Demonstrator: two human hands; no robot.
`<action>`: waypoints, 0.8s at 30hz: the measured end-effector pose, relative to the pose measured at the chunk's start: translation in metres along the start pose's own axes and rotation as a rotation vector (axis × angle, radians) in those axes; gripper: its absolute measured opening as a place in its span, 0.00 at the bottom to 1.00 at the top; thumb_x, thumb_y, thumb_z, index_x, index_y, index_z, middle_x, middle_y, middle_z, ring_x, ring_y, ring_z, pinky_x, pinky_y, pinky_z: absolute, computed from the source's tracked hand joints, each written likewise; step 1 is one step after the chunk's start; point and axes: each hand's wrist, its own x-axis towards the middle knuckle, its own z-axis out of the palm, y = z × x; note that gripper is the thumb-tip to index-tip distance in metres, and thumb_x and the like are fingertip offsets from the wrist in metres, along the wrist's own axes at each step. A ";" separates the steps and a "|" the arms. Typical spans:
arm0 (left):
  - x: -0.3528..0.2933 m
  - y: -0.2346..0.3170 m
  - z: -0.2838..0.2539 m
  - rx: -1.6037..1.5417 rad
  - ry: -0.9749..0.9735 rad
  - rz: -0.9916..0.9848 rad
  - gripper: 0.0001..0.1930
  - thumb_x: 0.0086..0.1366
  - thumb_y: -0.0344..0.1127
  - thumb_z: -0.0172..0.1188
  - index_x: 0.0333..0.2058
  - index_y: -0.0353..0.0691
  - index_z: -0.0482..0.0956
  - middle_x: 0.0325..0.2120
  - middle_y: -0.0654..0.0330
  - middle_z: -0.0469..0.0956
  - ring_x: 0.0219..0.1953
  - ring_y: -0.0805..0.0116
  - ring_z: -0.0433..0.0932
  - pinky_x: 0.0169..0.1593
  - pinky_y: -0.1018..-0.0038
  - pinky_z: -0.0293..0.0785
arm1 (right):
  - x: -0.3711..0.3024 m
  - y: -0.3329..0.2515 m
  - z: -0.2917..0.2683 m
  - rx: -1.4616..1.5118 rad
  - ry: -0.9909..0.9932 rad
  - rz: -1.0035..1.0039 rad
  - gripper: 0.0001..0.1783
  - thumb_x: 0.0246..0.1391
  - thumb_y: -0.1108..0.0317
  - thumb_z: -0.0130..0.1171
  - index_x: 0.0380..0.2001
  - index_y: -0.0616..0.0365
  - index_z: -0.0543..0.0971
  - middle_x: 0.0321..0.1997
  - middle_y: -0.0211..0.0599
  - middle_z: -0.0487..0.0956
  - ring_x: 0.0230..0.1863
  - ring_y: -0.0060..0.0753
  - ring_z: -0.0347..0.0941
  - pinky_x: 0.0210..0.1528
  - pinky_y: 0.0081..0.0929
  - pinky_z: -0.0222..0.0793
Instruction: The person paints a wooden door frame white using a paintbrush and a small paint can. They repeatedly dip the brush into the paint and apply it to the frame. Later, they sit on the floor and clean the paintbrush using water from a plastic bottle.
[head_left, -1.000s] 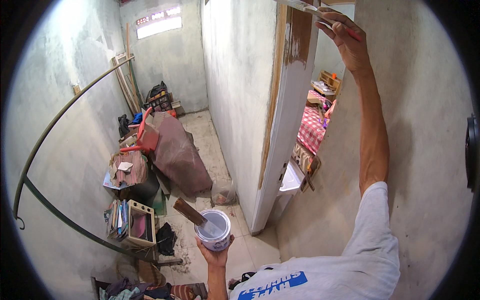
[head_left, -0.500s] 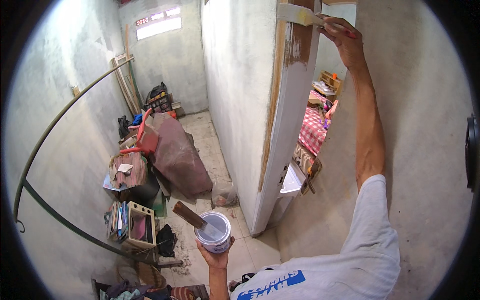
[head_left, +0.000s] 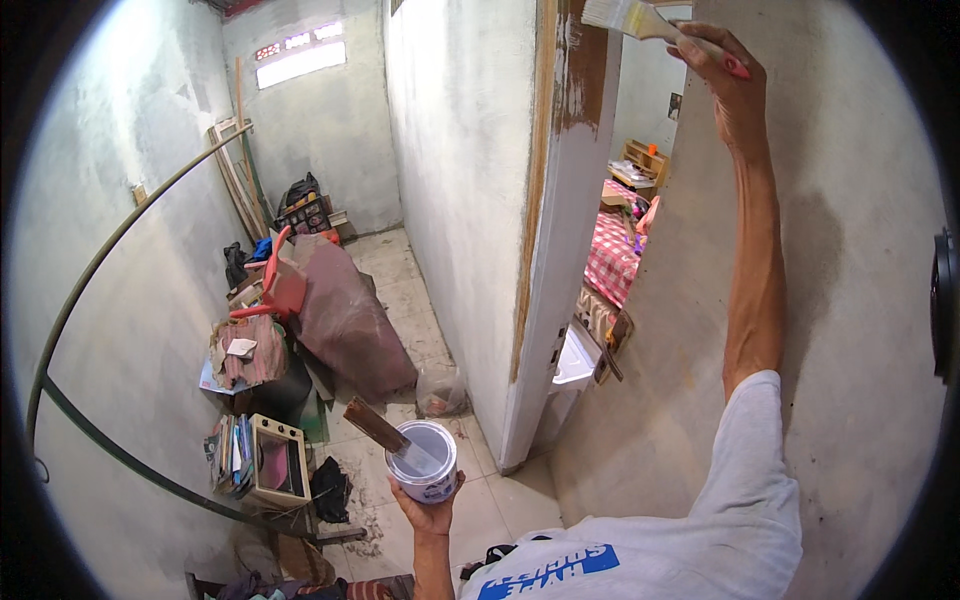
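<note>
My left hand grips a small white paint can from below and the sides, low in the middle of the view. Out of the can's mouth leans a flat wooden-handled tool, its pale lower end inside. High at the upper right, my right hand has its fingers wrapped round a paintbrush with a red handle end. The bristles point left, close to the top of a door frame. That frame is whitish below, with bare brown wood and streaky white patches above; whether the bristles touch it I cannot tell.
A curved dark metal bar arcs along the left. Beyond it stand a toaster oven, books, a red plastic chair and a brownish covered heap. Through the doorway shows a red checked cloth.
My right hand and the brush have moved right and slightly away from the door frame's edge. The view has shifted slightly; my left hand still holds the can.
</note>
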 end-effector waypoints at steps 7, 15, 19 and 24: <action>-0.006 -0.001 0.009 -0.030 0.021 -0.021 0.44 0.60 0.68 0.59 0.67 0.47 0.63 0.58 0.46 0.73 0.57 0.47 0.75 0.52 0.44 0.77 | 0.037 -0.054 0.055 -0.515 -0.019 -0.092 0.10 0.55 0.71 0.67 0.40 0.61 0.85 0.41 0.39 0.86 0.38 0.28 0.80 0.44 0.25 0.74; -0.008 -0.002 0.006 -0.035 0.053 0.000 0.43 0.62 0.69 0.57 0.68 0.50 0.62 0.59 0.48 0.73 0.58 0.47 0.75 0.50 0.44 0.77 | 0.037 -0.050 0.077 -0.795 -0.099 -0.373 0.09 0.52 0.69 0.66 0.37 0.60 0.83 0.39 0.41 0.83 0.40 0.40 0.80 0.45 0.34 0.76; -0.006 -0.004 0.004 -0.071 0.045 -0.003 0.43 0.62 0.69 0.58 0.68 0.51 0.61 0.59 0.48 0.73 0.58 0.46 0.74 0.51 0.44 0.76 | 0.030 -0.035 0.073 -0.865 -0.177 -0.479 0.08 0.53 0.71 0.63 0.38 0.58 0.80 0.38 0.40 0.81 0.38 0.43 0.79 0.43 0.37 0.75; -0.005 -0.004 0.001 -0.067 0.040 -0.014 0.43 0.62 0.68 0.59 0.68 0.51 0.61 0.59 0.48 0.72 0.58 0.46 0.74 0.52 0.43 0.76 | 0.012 -0.024 0.079 -0.877 -0.297 -0.475 0.10 0.55 0.70 0.66 0.40 0.55 0.79 0.41 0.35 0.82 0.40 0.36 0.82 0.47 0.31 0.79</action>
